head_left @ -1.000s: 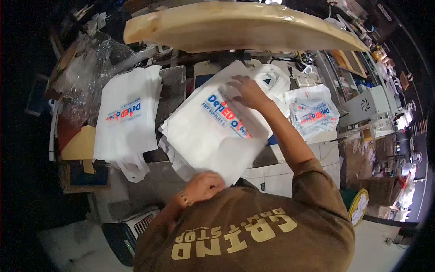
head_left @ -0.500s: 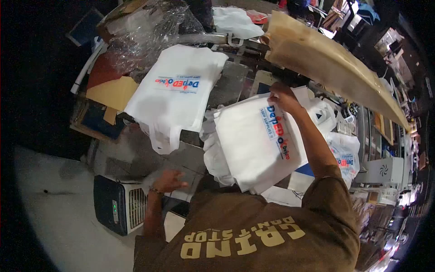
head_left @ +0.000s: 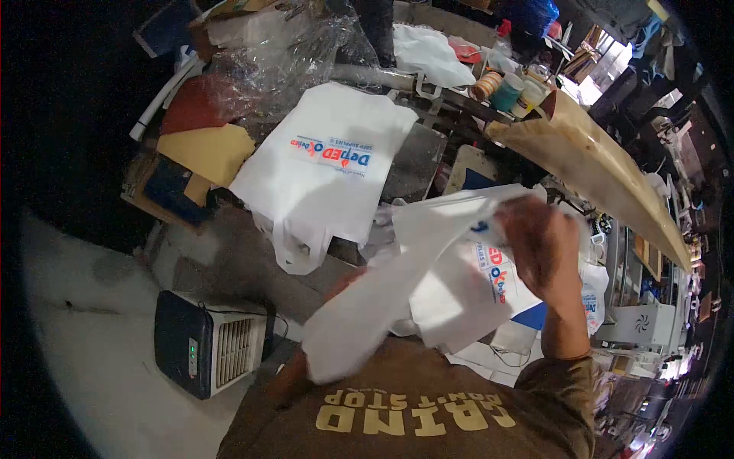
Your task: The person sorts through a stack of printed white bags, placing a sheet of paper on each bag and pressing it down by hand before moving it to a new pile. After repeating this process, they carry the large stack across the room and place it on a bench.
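Observation:
My right hand [head_left: 539,241], blurred by motion, grips one edge of a white printed tote bag [head_left: 367,314]. The bag is lifted and stretches down to the left across my front. Under it lies a stack of white tote bags [head_left: 459,298] with blue and red "DepED" print. Most of my left hand [head_left: 345,284] is behind the lifted bag, and its fingers cannot be made out. Left of the stack is another pile of white tote bags [head_left: 329,153], print side up, its handles hanging over the near edge.
A bulky tan wrapped piece [head_left: 604,161] slants across the right. Clear plastic wrap [head_left: 283,61] is heaped at the back left, beside yellow card [head_left: 202,157]. An air cooler [head_left: 214,344] stands on the floor at the left. Several jars [head_left: 506,93] stand at the back.
My right hand has lifted a tote bag off the right stack and swung it across to the left. My left hand has moved behind that bag. The view has shifted slightly.

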The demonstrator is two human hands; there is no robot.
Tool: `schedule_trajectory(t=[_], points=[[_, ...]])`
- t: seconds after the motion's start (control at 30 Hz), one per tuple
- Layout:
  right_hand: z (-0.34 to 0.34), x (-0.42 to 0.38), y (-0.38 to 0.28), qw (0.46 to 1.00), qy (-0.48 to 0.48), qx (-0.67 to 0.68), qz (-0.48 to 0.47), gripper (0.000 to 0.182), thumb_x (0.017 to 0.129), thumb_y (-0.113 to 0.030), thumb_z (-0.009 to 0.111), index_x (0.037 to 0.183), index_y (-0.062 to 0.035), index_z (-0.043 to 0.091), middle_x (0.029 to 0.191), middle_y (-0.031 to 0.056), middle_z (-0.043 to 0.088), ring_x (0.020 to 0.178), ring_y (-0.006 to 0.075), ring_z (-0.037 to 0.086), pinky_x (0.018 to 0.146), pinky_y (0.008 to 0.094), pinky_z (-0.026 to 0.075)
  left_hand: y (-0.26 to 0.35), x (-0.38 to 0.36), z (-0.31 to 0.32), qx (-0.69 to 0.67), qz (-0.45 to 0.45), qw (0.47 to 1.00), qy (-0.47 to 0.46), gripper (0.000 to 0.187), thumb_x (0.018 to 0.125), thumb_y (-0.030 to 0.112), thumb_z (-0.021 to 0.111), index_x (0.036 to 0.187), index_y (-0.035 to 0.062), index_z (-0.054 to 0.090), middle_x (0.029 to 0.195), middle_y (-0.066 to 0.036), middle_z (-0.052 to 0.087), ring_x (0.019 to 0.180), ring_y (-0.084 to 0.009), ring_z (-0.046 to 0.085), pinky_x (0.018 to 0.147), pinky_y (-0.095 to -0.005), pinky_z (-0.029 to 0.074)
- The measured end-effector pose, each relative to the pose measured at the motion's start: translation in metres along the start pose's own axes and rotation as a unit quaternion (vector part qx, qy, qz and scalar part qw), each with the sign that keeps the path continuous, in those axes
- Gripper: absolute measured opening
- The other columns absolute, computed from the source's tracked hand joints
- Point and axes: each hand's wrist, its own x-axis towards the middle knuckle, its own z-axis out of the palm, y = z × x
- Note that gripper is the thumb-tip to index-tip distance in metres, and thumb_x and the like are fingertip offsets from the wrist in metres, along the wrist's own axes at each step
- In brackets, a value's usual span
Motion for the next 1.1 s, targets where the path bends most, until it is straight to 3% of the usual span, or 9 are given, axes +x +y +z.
schedule_trajectory(t=[0.17,0.23,0.37,0.53,0.67,0.83,0.93,1.0,1.1], points=[[0.067,0.063,0.037,0.960,0.021,0.258,0.106,0.013,0.093,0.001,0.057,0.105,-0.0002,0.062,0.098,0.0182,0.066,0.092,0.0307,0.067,0.080,0.0342,0.052,0.086,0.027,-0.140,0.275,0.389,0.796,0.373,0.046,0.095,0.017,0.061,0.138,0.0026,0.053,0.139,-0.011,0.054,0.128,-0.0266,0.051,0.108,-0.0456,0.040],[0.107,0.079,0.061,0.923,-0.031,0.341,0.177,0.016,0.097,-0.008,0.058,0.106,-0.0033,0.070,0.105,0.0084,0.068,0.098,0.0185,0.063,0.088,0.0312,0.049,0.253,0.052,-0.077,0.033,0.352,0.858,0.373,0.044,0.089,0.007,0.070,0.130,-0.0006,0.055,0.124,-0.012,0.061,0.110,-0.0237,0.060,0.091,-0.0346,0.049],[0.201,0.084,0.076,0.836,0.007,0.467,0.288,0.039,0.088,-0.010,0.072,0.125,0.0004,0.063,0.112,0.0117,0.068,0.098,0.0161,0.061,0.089,0.0279,0.048,0.340,0.157,-0.187,0.259,0.369,0.797,0.401,0.059,0.085,0.025,0.079,0.129,-0.0037,0.052,0.114,-0.014,0.066,0.105,-0.0249,0.063,0.087,-0.0344,0.052],[0.333,0.051,0.080,0.890,0.125,0.328,0.293,0.054,0.082,-0.006,0.075,0.132,0.0031,0.057,0.125,0.0240,0.064,0.110,0.0308,0.065,0.096,0.0362,0.050,0.295,0.262,-0.342,0.566,-0.010,0.808,0.160,0.086,0.069,0.045,0.089,0.128,-0.0027,0.049,0.116,-0.018,0.065,0.106,-0.0316,0.063,0.093,-0.0406,0.050],[0.383,0.026,0.082,0.894,0.105,0.279,0.335,0.061,0.081,-0.012,0.077,0.134,0.0074,0.053,0.125,0.0228,0.064,0.113,0.0267,0.063,0.098,0.0358,0.048,0.244,0.260,-0.324,0.577,0.056,0.774,0.254,0.080,0.068,0.037,0.090,0.126,0.0003,0.049,0.117,-0.019,0.064,0.106,-0.0324,0.063,0.092,-0.0406,0.050],[0.353,0.027,0.063,0.933,0.029,0.231,0.275,0.065,0.081,-0.020,0.077,0.136,0.0024,0.052,0.142,0.0287,0.048,0.129,0.0438,0.050,0.108,0.0469,0.041,0.224,0.285,-0.355,0.555,0.178,0.763,0.279,0.072,0.063,0.023,0.093,0.120,0.0026,0.053,0.114,-0.020,0.063,0.108,-0.0334,0.062,0.090,-0.0431,0.050],[0.300,0.000,0.069,0.952,0.055,0.198,0.227,0.056,0.080,-0.020,0.077,0.130,-0.0033,0.058,0.145,0.0272,0.046,0.131,0.0449,0.045,0.110,0.0487,0.037,0.270,0.247,-0.260,0.741,0.151,0.563,0.332,0.051,0.072,0.020,0.085,0.113,0.0035,0.060,0.115,-0.019,0.063,0.104,-0.0363,0.062,0.089,-0.0474,0.050],[0.260,-0.035,0.089,0.965,0.057,0.191,0.173,0.044,0.081,-0.017,0.075,0.122,-0.0064,0.065,0.147,0.0235,0.046,0.132,0.0420,0.045,0.110,0.0482,0.037,0.243,0.264,-0.238,0.629,0.308,0.656,0.280,0.035,0.076,0.016,0.081,0.104,0.0039,0.063,0.105,-0.016,0.067,0.095,-0.0330,0.065,0.082,-0.0425,0.053],[0.199,-0.106,0.146,0.964,0.075,0.025,0.253,0.032,0.079,-0.006,0.072,0.111,-0.0058,0.070,0.134,0.0172,0.060,0.120,0.0393,0.055,0.103,0.0465,0.043,0.175,0.257,-0.081,0.498,0.281,0.814,0.104,0.015,0.084,0.012,0.071,0.095,0.0040,0.068,0.083,-0.010,0.069,0.077,-0.0300,0.067,0.071,-0.0380,0.054]])
